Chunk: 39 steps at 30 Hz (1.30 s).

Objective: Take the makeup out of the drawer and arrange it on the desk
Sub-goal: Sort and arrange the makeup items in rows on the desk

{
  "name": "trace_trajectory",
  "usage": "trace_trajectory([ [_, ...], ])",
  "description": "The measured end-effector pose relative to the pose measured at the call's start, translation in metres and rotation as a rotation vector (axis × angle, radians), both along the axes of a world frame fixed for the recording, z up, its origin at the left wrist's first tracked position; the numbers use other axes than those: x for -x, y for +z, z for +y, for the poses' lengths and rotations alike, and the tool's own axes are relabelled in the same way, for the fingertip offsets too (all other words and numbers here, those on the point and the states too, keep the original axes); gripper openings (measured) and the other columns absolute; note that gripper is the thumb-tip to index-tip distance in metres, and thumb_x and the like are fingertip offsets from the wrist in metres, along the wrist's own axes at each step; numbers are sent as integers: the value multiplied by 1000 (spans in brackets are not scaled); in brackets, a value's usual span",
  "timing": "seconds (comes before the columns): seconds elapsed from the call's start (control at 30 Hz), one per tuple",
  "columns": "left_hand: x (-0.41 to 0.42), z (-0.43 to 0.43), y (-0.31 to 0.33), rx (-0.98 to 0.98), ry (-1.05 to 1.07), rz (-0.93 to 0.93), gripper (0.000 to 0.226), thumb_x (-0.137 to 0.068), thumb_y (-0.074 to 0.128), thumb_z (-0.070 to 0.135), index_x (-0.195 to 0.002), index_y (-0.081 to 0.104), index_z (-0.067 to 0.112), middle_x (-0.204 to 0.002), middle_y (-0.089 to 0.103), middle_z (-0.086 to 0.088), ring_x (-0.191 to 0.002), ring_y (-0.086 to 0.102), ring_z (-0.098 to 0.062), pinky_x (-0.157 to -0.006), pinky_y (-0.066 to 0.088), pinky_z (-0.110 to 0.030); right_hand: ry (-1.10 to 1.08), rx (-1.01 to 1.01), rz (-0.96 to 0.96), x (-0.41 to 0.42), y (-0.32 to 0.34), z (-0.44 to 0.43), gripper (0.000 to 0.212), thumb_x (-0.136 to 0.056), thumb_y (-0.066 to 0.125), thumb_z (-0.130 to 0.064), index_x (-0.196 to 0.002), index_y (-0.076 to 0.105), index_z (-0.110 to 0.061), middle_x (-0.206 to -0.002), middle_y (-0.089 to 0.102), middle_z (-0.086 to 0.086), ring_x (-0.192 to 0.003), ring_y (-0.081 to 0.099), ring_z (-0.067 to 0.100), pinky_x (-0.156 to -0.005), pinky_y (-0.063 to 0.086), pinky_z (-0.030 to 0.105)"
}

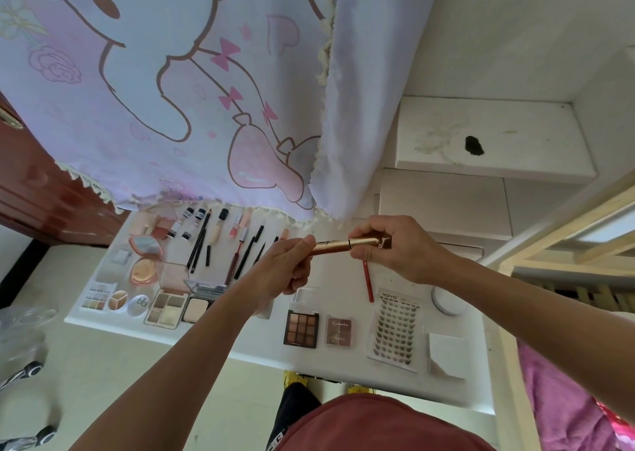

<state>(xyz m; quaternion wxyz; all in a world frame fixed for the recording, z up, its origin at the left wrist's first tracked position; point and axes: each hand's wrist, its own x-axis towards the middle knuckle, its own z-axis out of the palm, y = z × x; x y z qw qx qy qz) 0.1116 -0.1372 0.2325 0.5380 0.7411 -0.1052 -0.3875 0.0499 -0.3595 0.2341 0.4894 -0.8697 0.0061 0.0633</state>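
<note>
Both of my hands hold a gold tube [347, 245] level above the white desk [347, 368]. My left hand [281, 268] grips its left end and my right hand [388, 244] grips its right, cap end. Below them makeup lies in rows on the desk: pencils and brushes [202, 244] at the back, round compacts [144, 258] at the left, an eyeshadow palette [301, 328], a small brown palette [338, 332], a red pencil [368, 280] and a lash card [395, 333]. No drawer is in view.
A lilac cartoon curtain [178, 89] hangs over the desk's back edge. A white round lid [446, 301] and a white square box [446, 354] sit at the desk's right. A wooden bed frame [567, 244] stands to the right, a red-brown cabinet [37, 189] to the left.
</note>
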Motion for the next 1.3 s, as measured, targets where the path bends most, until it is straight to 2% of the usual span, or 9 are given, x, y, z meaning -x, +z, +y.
trace_trajectory([
  [0.07, -2, 0, 1, 0, 2, -9, 41, -101, 38, 42, -71, 38, 13, -56, 36, 2, -49, 37, -12, -46, 26, -21, 8, -81, 70, -1, 4, 1, 11, -88, 70, -32, -97, 70, -25, -78, 68, -4, -69, 61, 12, -62, 48, 26],
  [0.17, -4, -2, 2, -1, -6, -22, 42, -101, 38, 42, -70, 37, 14, -55, 36, 3, -48, 37, -11, -45, 25, -21, 0, -157, 109, -2, 6, 3, 15, -97, 60, -26, -89, 70, -19, -68, 68, -4, -56, 57, 4, -53, 42, 20],
  [0.37, -4, -3, 1, -6, -13, -17, 43, -102, 37, 41, -69, 37, 13, -54, 36, 4, -48, 37, -11, -45, 25, -21, -15, -187, 107, -3, 7, 1, 11, -86, 74, -16, -95, 69, -21, -73, 63, -8, -64, 55, 1, -60, 47, 22],
  [0.5, -5, -4, 1, -11, -22, -32, 44, -101, 37, 42, -69, 37, 13, -54, 36, 2, -48, 37, -11, -44, 26, -20, -38, -257, 197, -3, 8, 1, 13, -95, 62, -22, -94, 69, -11, -71, 69, 0, -58, 60, 5, -52, 44, 23],
  [0.7, -5, -4, 0, -16, -30, -24, 43, -101, 37, 42, -71, 38, 12, -54, 36, 3, -49, 37, -11, -44, 26, -20, -24, -240, 184, -3, 5, 0, 11, -87, 73, -15, -96, 69, -18, -67, 66, -4, -60, 58, 6, -56, 45, 28],
  [0.87, -7, -4, 1, -15, -35, -31, 42, -101, 37, 42, -72, 38, 12, -54, 36, 3, -49, 36, -11, -44, 26, -20, -44, -278, 223, -4, 8, 1, 13, -96, 62, -21, -92, 70, -12, -72, 71, 0, -59, 61, 7, -54, 45, 25],
  [1.03, -6, -1, 0, -25, -34, -29, 42, -101, 37, 42, -72, 38, 12, -55, 36, 3, -49, 36, -12, -45, 26, -20, -23, -242, 189, -5, 5, 2, 11, -87, 73, -13, -97, 69, -17, -67, 66, -3, -58, 55, 8, -57, 46, 30],
  [1.17, -7, 0, 1, -17, -27, -31, 42, -102, 37, 41, -72, 38, 11, -54, 36, 3, -49, 36, -12, -44, 26, -20, -51, -298, 224, -6, 6, 4, 10, -92, 67, -20, -98, 69, -13, -75, 71, 2, -63, 63, 9, -54, 45, 26],
  [1.3, -7, 1, 0, -16, -24, -25, 42, -102, 36, 40, -72, 38, 11, -53, 37, 4, -47, 37, -11, -44, 26, -20, -58, -267, 173, -6, 2, 5, 6, -89, 70, -14, -95, 71, -15, -68, 68, -2, -61, 57, 11, -57, 46, 31],
])
